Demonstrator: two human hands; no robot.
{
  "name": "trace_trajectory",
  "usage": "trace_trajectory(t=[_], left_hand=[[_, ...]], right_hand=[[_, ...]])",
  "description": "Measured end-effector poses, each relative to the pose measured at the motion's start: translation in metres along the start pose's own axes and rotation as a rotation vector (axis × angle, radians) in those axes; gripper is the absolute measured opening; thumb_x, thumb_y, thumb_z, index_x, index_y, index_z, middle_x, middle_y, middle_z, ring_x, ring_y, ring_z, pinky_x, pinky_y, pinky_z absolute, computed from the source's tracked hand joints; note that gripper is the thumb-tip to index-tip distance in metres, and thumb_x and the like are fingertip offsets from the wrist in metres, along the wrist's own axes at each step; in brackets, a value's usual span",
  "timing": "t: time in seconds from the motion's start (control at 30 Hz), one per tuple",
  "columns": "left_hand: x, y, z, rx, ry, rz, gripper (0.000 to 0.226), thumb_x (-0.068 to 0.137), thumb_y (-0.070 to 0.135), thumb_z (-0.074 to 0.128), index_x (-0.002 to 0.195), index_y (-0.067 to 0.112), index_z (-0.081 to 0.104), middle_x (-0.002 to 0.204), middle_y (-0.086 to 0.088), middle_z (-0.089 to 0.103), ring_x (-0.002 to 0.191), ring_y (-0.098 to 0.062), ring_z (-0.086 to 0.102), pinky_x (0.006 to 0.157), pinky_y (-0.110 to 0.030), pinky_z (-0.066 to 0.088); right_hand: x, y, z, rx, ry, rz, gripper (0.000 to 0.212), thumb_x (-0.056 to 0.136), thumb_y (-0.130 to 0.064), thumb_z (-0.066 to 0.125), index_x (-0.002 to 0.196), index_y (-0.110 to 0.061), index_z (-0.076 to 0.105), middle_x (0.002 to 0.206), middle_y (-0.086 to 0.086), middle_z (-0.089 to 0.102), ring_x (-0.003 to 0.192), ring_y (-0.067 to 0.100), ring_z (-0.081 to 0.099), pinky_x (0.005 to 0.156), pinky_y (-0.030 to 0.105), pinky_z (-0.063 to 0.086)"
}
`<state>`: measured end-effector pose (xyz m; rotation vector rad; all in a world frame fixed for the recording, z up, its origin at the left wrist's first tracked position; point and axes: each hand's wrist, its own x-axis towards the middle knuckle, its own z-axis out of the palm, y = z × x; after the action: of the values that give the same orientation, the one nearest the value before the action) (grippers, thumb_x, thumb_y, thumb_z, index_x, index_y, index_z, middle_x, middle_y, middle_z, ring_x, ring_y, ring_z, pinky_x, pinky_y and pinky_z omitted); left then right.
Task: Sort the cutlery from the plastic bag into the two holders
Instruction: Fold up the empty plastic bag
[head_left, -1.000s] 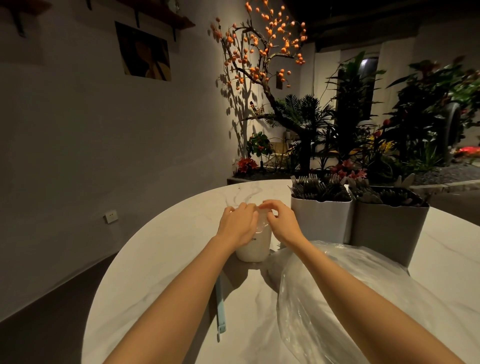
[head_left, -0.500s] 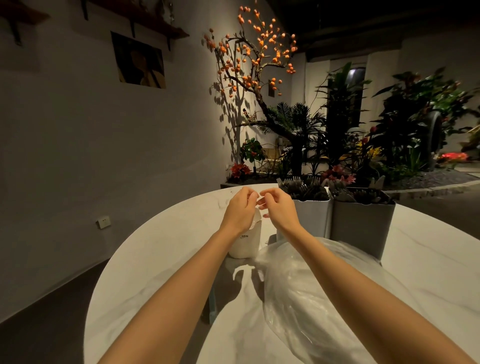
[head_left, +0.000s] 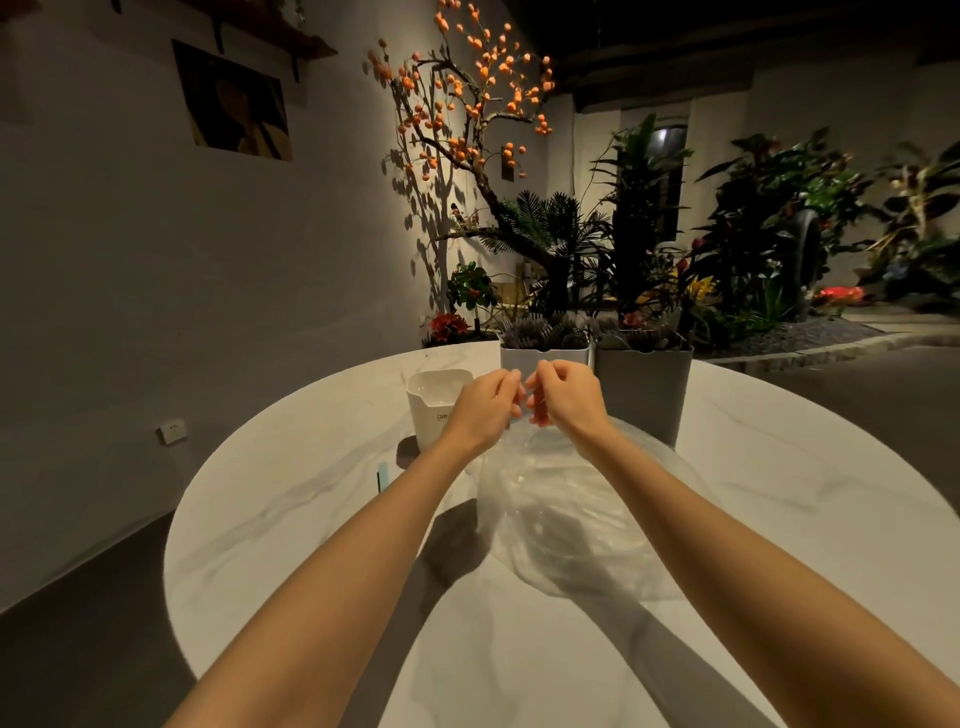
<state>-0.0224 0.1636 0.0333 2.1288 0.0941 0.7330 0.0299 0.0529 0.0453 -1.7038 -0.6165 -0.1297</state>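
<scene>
A clear plastic bag (head_left: 566, 519) lies on the round white marble table (head_left: 291, 519), its top edge lifted. My left hand (head_left: 485, 402) and my right hand (head_left: 563, 392) are side by side above it, fingers curled, each pinching the bag's upper edge. What the bag contains cannot be made out. Behind my hands stand two square holders full of cutlery: a white holder (head_left: 545, 356) with forks and a grey holder (head_left: 644, 389) to its right.
A white cup-like container (head_left: 431, 400) stands left of my hands. A light blue strip (head_left: 383, 475) lies flat on the table near my left forearm. Plants and a tree with orange fruit stand beyond the table's far edge; a wall is at left.
Both hands have moved right, away from the white container and onto the top edge of the bag. The container is now uncovered at left. The camera view shifted.
</scene>
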Motion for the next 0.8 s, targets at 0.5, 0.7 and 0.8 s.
trace_trajectory(t=[0.5,0.7,0.8], left_hand=[[-0.055,-0.034,0.048,0.512,0.047,-0.388,0.074,0.08,0.044,0.068,0.134,0.013,0.028,0.136,-0.012,0.027,0.127,-0.032,0.031,0.104,-0.043,0.035],[-0.056,-0.046,0.055,0.394,0.104,-0.455,0.041,0.087,0.027,0.057,0.126,0.015,0.051,0.124,-0.009,0.056,0.114,-0.031,0.053,0.098,-0.042,0.043],[-0.053,-0.041,0.053,0.101,0.208,-0.42,0.017,0.09,0.016,0.053,0.105,0.013,0.047,0.109,-0.01,0.059,0.096,-0.03,0.057,0.084,-0.04,0.048]], right_hand=[[-0.05,0.079,-0.039,-0.451,-0.104,0.102,0.03,0.096,-0.01,0.042,0.094,0.004,0.069,0.091,0.014,0.069,0.088,0.03,0.063,0.082,0.039,0.052],[-0.051,0.094,-0.05,-0.898,-0.351,0.194,0.029,0.097,-0.019,0.049,0.119,-0.003,0.057,0.123,0.017,0.058,0.111,0.031,0.055,0.098,0.035,0.044],[-0.05,0.094,-0.056,-1.026,-0.373,0.266,0.052,0.099,-0.032,0.043,0.144,-0.007,0.035,0.151,0.019,0.031,0.139,0.034,0.028,0.116,0.04,0.022]])
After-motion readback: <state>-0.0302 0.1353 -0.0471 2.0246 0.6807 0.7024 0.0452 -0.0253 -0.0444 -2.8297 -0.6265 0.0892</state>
